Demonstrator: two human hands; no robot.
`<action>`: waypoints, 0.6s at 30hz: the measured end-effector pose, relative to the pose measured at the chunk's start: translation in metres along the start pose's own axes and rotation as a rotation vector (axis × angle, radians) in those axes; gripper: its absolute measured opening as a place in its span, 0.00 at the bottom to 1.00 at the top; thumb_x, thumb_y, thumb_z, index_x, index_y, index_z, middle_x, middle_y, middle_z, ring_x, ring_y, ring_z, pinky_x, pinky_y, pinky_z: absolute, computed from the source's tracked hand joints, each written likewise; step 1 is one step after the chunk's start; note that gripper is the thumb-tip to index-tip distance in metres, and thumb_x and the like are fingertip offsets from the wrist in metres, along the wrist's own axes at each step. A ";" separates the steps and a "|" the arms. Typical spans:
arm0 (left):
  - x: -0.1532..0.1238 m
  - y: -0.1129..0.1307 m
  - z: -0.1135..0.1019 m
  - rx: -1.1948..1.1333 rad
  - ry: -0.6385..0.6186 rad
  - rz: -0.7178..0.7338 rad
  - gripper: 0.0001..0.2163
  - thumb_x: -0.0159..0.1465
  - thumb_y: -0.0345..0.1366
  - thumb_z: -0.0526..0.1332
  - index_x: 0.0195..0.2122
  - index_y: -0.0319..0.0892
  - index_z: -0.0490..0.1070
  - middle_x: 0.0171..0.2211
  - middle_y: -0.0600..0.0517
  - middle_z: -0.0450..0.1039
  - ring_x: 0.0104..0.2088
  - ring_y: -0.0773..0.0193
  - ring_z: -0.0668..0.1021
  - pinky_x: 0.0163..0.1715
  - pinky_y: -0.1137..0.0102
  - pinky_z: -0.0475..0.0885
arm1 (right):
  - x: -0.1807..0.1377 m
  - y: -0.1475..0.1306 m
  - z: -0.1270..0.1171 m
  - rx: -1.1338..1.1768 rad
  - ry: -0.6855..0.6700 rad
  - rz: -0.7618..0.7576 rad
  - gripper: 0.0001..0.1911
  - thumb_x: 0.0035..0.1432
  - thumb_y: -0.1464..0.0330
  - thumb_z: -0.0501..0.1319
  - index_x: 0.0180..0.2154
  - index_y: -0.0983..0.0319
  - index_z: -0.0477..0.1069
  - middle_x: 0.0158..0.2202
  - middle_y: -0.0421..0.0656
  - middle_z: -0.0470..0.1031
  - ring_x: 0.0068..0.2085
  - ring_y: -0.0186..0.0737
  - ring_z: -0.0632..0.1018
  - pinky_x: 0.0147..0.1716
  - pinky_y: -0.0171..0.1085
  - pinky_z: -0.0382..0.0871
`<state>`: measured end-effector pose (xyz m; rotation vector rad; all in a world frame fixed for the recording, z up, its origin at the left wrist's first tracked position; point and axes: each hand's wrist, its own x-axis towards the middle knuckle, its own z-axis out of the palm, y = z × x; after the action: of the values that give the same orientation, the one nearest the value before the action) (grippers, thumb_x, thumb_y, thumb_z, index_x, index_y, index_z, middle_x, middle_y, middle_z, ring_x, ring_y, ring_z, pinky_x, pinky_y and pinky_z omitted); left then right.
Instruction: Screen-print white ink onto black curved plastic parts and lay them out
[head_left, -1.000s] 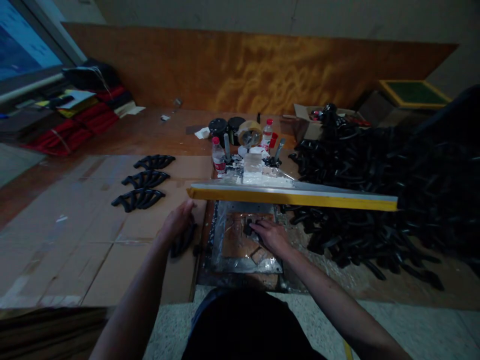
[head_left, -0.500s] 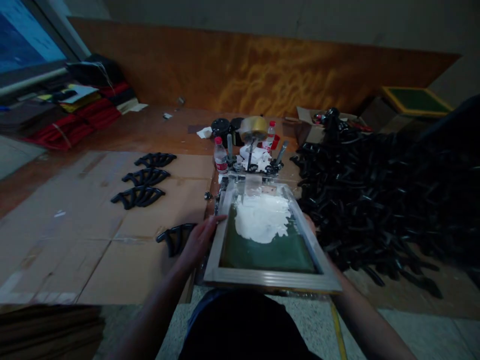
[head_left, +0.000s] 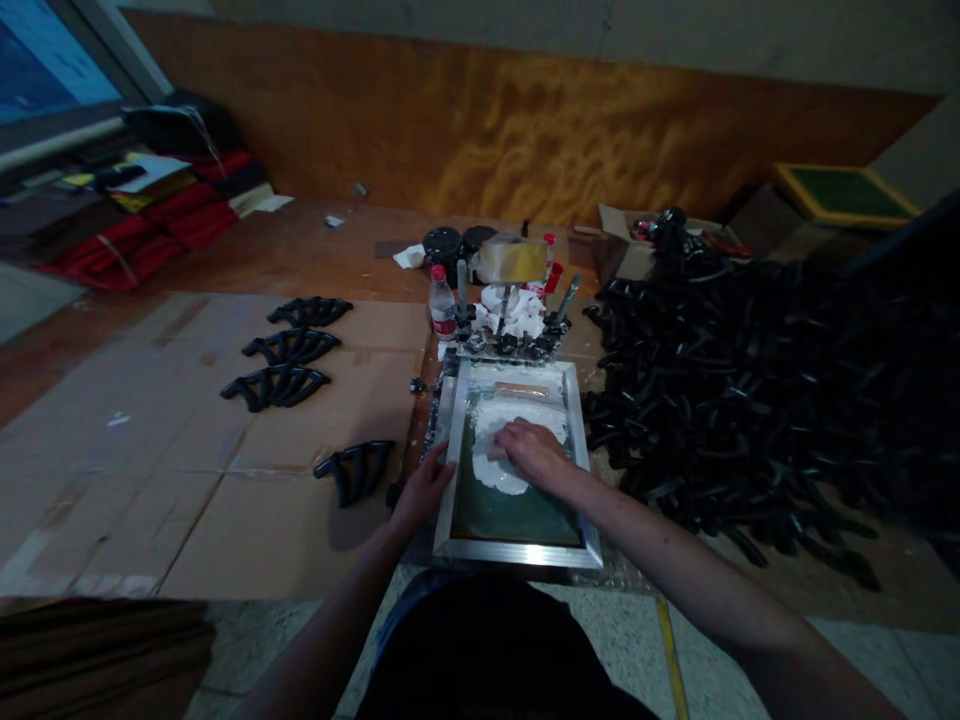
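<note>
A silver-edged printing screen (head_left: 517, 551) with green mesh lies in front of me, tilted little if at all. White ink (head_left: 501, 478) is spread over its upper and middle mesh. At the screen's left edge, my left hand (head_left: 427, 487) grips the frame rail. My right hand (head_left: 532, 453) is closed over the ink, fingers curled round a small pale scraper (head_left: 496, 452) mostly hidden beneath them. A flat tan strip (head_left: 523, 391) lies across the screen's far end. Behind the screen stands a clamp stand (head_left: 507, 345) with upright metal posts.
Several black curved, ribbed parts (head_left: 285, 386) lie on cardboard (head_left: 135, 450) to the left. A large heap of black parts (head_left: 720, 420) covers the right side. A red-capped bottle (head_left: 441, 305), crumpled white paper (head_left: 517, 312) and black jars (head_left: 442, 245) stand behind the clamp.
The screen has come down flat from a raised, nearer position. My right hand has left its right edge and moved onto the ink, taking hold of a scraper. My left hand stays at the left edge.
</note>
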<state>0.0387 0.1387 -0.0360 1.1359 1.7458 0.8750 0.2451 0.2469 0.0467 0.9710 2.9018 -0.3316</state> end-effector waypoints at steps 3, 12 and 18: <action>-0.001 0.000 0.000 -0.009 0.001 -0.010 0.29 0.63 0.48 0.54 0.62 0.38 0.61 0.28 0.52 0.72 0.30 0.60 0.75 0.32 0.68 0.70 | -0.024 0.003 0.002 0.030 -0.043 -0.259 0.10 0.55 0.75 0.57 0.40 0.62 0.72 0.40 0.46 0.76 0.44 0.44 0.73 0.43 0.38 0.65; -0.003 0.003 0.001 -0.036 0.031 -0.029 0.29 0.61 0.48 0.55 0.60 0.38 0.63 0.25 0.55 0.69 0.26 0.63 0.73 0.30 0.69 0.68 | -0.030 -0.003 0.021 -0.023 0.161 -0.210 0.09 0.59 0.74 0.57 0.41 0.63 0.72 0.40 0.48 0.75 0.42 0.44 0.72 0.38 0.38 0.64; -0.008 0.016 -0.005 -0.071 0.012 -0.057 0.30 0.61 0.49 0.56 0.62 0.37 0.62 0.25 0.55 0.69 0.25 0.64 0.72 0.26 0.71 0.66 | -0.012 0.002 0.003 0.124 0.177 -0.088 0.14 0.60 0.70 0.59 0.48 0.59 0.73 0.41 0.45 0.77 0.43 0.41 0.75 0.40 0.35 0.67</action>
<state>0.0416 0.1367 -0.0178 1.0320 1.7341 0.9039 0.2552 0.2406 0.0449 0.9362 3.1244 -0.4585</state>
